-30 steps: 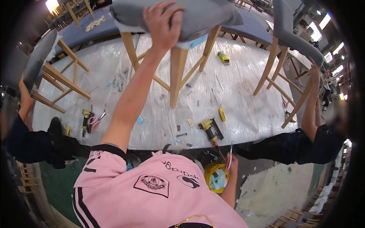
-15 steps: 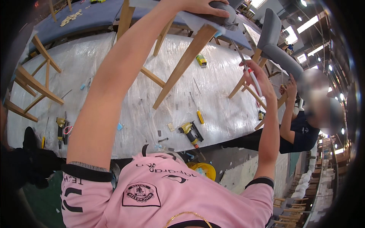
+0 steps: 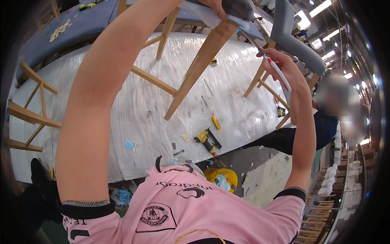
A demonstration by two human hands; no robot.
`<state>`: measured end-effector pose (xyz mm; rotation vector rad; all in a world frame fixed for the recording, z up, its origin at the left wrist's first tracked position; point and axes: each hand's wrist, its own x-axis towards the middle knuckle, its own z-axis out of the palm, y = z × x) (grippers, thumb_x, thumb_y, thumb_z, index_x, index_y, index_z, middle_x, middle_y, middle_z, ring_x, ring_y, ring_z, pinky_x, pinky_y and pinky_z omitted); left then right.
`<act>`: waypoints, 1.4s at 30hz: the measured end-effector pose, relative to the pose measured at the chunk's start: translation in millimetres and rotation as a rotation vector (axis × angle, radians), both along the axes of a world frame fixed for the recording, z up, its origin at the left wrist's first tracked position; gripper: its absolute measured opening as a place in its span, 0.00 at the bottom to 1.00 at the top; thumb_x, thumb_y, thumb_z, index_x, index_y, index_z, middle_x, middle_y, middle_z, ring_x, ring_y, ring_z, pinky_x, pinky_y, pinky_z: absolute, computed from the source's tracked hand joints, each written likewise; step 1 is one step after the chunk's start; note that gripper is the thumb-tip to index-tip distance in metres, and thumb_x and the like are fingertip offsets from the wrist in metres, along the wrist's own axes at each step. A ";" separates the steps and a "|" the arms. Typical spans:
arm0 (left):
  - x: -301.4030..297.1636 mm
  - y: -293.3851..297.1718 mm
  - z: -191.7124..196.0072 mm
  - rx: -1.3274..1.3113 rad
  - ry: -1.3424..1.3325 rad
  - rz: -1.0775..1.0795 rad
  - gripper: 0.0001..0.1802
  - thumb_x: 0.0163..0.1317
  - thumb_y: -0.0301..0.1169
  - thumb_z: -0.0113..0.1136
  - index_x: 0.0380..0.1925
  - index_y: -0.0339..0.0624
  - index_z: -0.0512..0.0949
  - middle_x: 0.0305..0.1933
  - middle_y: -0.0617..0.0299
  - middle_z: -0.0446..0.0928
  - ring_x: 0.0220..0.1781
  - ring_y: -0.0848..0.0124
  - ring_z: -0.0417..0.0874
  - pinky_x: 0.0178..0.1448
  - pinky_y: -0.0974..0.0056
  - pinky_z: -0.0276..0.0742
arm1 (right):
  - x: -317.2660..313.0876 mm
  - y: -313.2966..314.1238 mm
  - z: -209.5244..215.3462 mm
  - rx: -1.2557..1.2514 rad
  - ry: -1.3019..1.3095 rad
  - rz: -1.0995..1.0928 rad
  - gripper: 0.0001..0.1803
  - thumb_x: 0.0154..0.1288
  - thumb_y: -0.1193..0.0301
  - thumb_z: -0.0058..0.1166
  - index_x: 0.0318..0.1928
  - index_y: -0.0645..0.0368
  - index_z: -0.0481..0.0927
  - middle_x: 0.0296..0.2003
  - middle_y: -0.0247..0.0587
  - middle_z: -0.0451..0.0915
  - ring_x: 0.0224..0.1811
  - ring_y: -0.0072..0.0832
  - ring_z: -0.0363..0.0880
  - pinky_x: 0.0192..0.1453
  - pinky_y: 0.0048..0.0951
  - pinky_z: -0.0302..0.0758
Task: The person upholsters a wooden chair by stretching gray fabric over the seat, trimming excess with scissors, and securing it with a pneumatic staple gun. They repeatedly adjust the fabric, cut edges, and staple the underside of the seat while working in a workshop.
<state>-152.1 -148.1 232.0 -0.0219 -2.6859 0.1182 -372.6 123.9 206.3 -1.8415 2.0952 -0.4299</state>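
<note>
At the upper edge, my left hand (image 3: pixel 214 7) is partly cut off; its thumb presses the thin white lining (image 3: pixel 199 14) at the rim of a dark grey chair seat (image 3: pixel 239 9). An upturned wooden chair leg (image 3: pixel 201 71) slants down below that rim. My right hand (image 3: pixel 282 67), to the right of the leg, is closed round scissors (image 3: pixel 277 71) with a white-and-red handle. Their long metal blades (image 3: pixel 252 40) point up-left, tips close to the seat's edge by the top of the leg. Light blue material (image 3: pixel 237 30) shows there.
A film-wrapped table (image 3: pixel 154 101) carries a yellow-and-black staple gun (image 3: pixel 207 139), a yellow-handled screwdriver (image 3: pixel 215 122) and scraps. Left stand wooden chair legs (image 3: pixel 34 114). A yellow bucket (image 3: pixel 231 177) sits below the table edge. At right, a person (image 3: pixel 325 126) is beside a grey chair (image 3: pixel 300 53).
My left hand has gone from lying on the grey seat to its lining edge. The scissors have moved up and in, their tips now close to the leg's top. The view has shifted slightly.
</note>
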 end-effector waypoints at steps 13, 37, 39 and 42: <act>39.0 59.7 -32.5 0.156 0.130 0.075 0.53 0.52 0.55 0.71 0.76 0.44 0.64 0.77 0.41 0.62 0.80 0.44 0.57 0.83 0.43 0.47 | 34.4 124.2 -439.0 -0.086 -0.991 -0.683 0.27 0.72 0.53 0.65 0.61 0.60 0.82 0.30 0.33 0.81 0.22 0.14 0.73 0.26 0.21 0.70; 84.8 186.4 -135.7 -0.260 0.331 0.370 0.14 0.52 0.37 0.79 0.41 0.59 0.92 0.75 0.51 0.72 0.77 0.48 0.64 0.76 0.48 0.61 | 64.4 166.4 -584.4 -0.089 -0.981 -0.536 0.32 0.68 0.59 0.70 0.66 0.65 0.79 0.42 0.37 0.87 0.38 0.19 0.78 0.42 0.25 0.75; 86.1 185.1 -136.1 -0.213 0.332 0.379 0.13 0.54 0.36 0.78 0.42 0.58 0.92 0.75 0.51 0.72 0.77 0.48 0.64 0.76 0.48 0.61 | 44.4 180.6 -574.8 -0.011 -1.001 -0.595 0.31 0.68 0.58 0.68 0.64 0.66 0.80 0.41 0.40 0.86 0.38 0.21 0.78 0.45 0.26 0.75; 91.8 183.3 -134.5 -0.148 0.328 0.353 0.13 0.57 0.35 0.76 0.44 0.55 0.92 0.75 0.51 0.72 0.78 0.48 0.64 0.77 0.48 0.61 | 33.3 187.3 -563.1 0.015 -0.981 -0.618 0.31 0.68 0.58 0.67 0.63 0.66 0.80 0.41 0.44 0.87 0.40 0.23 0.80 0.46 0.28 0.76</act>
